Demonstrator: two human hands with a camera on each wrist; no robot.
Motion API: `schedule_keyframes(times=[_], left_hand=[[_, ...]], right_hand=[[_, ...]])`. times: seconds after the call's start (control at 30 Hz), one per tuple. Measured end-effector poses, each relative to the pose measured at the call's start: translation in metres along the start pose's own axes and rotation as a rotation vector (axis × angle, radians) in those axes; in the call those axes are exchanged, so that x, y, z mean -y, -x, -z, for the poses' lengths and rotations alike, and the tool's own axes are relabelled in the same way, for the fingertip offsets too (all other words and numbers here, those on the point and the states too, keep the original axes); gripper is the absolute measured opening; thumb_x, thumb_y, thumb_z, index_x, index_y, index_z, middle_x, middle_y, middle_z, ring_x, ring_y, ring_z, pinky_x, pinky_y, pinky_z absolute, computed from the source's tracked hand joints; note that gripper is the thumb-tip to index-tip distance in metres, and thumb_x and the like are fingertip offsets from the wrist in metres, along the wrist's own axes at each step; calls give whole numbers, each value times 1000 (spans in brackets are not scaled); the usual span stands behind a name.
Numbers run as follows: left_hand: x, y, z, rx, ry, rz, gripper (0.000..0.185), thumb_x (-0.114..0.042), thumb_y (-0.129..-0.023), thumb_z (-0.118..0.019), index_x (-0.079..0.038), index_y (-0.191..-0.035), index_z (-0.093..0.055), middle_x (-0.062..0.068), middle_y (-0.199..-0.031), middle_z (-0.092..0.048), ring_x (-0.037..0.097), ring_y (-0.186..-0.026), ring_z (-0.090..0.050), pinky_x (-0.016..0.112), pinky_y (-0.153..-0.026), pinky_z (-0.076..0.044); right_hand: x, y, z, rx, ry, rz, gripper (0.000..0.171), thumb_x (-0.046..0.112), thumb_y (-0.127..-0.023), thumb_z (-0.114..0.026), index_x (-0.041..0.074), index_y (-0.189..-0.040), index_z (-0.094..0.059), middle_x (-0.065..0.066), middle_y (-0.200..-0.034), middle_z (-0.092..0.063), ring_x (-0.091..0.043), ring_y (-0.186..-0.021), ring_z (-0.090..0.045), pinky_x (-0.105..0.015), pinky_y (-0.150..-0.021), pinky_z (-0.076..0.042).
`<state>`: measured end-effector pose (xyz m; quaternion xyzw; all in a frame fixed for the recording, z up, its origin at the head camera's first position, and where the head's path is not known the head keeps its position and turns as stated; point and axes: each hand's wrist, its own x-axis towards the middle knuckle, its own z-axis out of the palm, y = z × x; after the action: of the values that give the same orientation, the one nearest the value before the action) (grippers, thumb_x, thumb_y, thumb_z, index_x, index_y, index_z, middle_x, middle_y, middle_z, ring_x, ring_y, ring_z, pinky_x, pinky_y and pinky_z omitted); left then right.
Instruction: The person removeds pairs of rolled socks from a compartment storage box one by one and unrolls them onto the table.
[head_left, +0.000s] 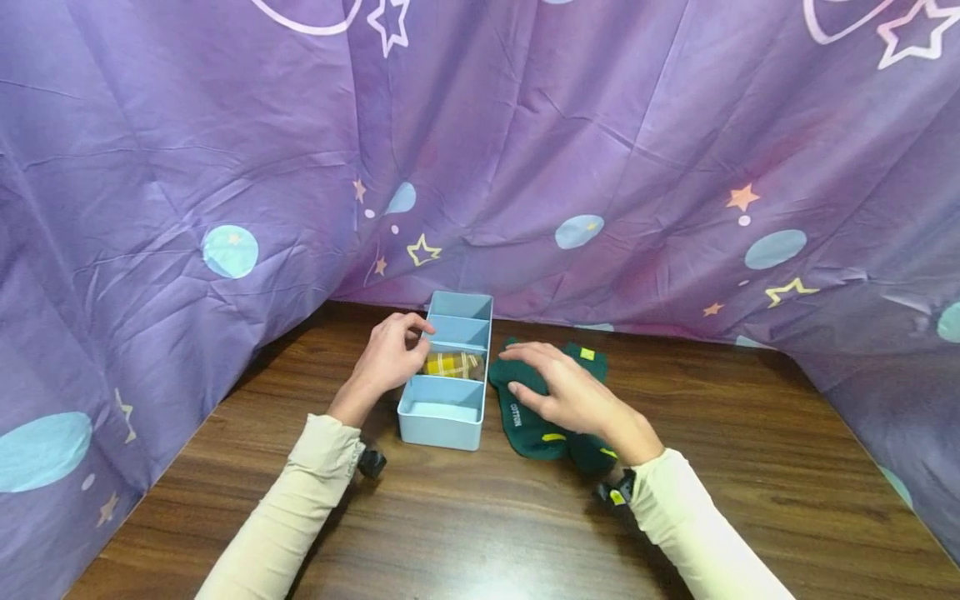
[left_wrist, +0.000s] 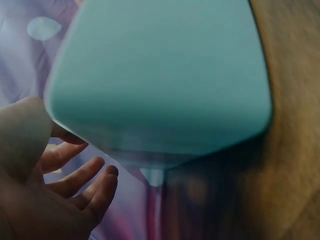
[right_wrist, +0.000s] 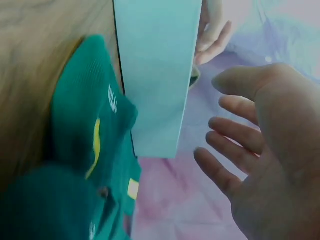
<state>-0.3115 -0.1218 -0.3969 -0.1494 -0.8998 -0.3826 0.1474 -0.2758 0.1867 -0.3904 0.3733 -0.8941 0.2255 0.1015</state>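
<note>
Left hand [head_left: 390, 357] resting relaxed on the organizer [head_left: 447, 377] rim; right hand [head_left: 566, 387] hovering flat over green socks [head_left: 536, 417], risking nudging the organizer

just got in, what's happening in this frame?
A person sits at a wooden table draped around with purple star-print cloth. A light blue divided organizer box stands between the hands; a rolled yellow plaid item lies in one middle compartment. The left hand rests against the box's left wall, thumb at the rim. The right hand lies flat, fingers spread, over dark green socks beside the box.
</note>
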Motion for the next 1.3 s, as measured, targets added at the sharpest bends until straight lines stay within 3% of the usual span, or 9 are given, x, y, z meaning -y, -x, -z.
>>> schedule_keyframes(times=[0.47, 0.63, 0.8, 1.0, 1.1, 1.3], left_hand=[[24, 1, -9, 22, 54, 58, 29, -11, -98, -60, -7, -124, -72, 18, -122, -77, 30, -106, -73, 46, -96, -56], [25, 3, -14, 18, 72, 89, 29, -15, -100, -59, -10, -127, -69, 11, -122, -79, 25, -105, -71, 44, -97, -54], [28, 3, -17, 26, 93, 132, 28, -19, -103, -57, -16, -129, -65, 9, -125, -78, 26, -114, -73, 48, -101, -55], [30, 4, -19, 44, 108, 174, 28, -24, -106, -54, -20, -132, -61, 10, -127, -77, 28, -114, -73, 49, -99, -55], [30, 4, -19, 49, 116, 184, 27, -24, -107, -54, -21, -133, -60, 11, -127, -77, 29, -113, -72, 49, -98, -55], [30, 5, -20, 65, 137, 197, 28, -25, -107, -53, -20, -134, -59, 12, -131, -76, 29, -117, -71, 51, -101, -55]], right_hand=[[8, -35, -23, 109, -104, 1, 45, 29, -111, -63, 12, -152, -60, -5, -151, -65, -25, -144, -59, -51, -118, -48], [7, -44, -27, 130, -80, -19, 44, 31, -111, -61, 12, -151, -61, -6, -149, -66, -26, -141, -61, -50, -117, -50], [8, -55, -26, 158, -41, -46, 42, 32, -113, -57, 12, -150, -63, -8, -147, -67, -27, -137, -63, -50, -114, -52], [10, -66, -26, 159, 14, -18, 39, 29, -111, -61, 8, -144, -68, -10, -142, -71, -28, -131, -68, -49, -110, -54], [11, -72, -27, 161, 41, -16, 40, 31, -109, -66, 8, -142, -70, -9, -138, -74, -26, -126, -71, -48, -107, -57], [12, -81, -26, 166, 76, -57, 41, 39, -102, -76, 14, -134, -76, -3, -118, -81, -17, -98, -74, -42, -87, -61]])
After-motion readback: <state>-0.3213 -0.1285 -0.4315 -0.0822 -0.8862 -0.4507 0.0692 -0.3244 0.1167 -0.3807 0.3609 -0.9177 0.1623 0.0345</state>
